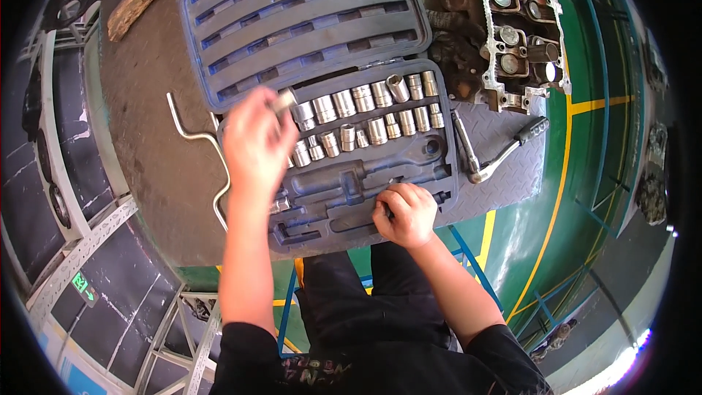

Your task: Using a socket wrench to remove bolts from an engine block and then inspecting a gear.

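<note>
left hand pinches a chrome socket between fingertips, just over the left end of the upper socket row in the open blue tool case. hand blurred. socket's long axis runs roughly lower-left to upper-right; which end is open, cannot tell. right hand, fingers curled, presses the tray's lower rim. judgement: keep the case pinned, align the socket upright over its recess. ratchet lies right of case.

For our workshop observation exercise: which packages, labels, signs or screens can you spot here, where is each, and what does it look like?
Tool case: on the bench, open, blue-grey moulded plastic, holding silver sockets.
Sign: lower left, on a pale metal frame; small dark rectangle with green markings.
No screens visible.
</note>
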Motion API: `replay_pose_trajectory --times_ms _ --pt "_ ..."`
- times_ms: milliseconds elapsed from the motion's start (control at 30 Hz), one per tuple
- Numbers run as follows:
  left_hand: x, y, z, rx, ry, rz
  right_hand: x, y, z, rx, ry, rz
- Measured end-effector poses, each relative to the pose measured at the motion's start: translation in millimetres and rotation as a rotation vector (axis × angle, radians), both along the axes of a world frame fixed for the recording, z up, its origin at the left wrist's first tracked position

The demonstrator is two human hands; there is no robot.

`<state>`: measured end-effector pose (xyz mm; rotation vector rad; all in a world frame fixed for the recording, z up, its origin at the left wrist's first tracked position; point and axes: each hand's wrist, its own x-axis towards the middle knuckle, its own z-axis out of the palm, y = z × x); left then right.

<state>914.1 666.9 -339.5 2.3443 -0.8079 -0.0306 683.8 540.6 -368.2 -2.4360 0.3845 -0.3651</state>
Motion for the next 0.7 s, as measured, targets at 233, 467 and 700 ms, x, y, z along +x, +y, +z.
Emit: replay_pose_trajectory --times_ms 233,467,700 --pt "42 -15 -7 -0.025 -0.244 0.012 2 1 -2 0.006 -0.019 0.002" --pt "-38 7 -1 0.165 0.098 -0.287 -1 -1 -5 0.008 -0.032 0.009" --pt "-45 20 -16 0.117 -0.139 -0.357 0 0 -2 0.009 -0.019 0.028"
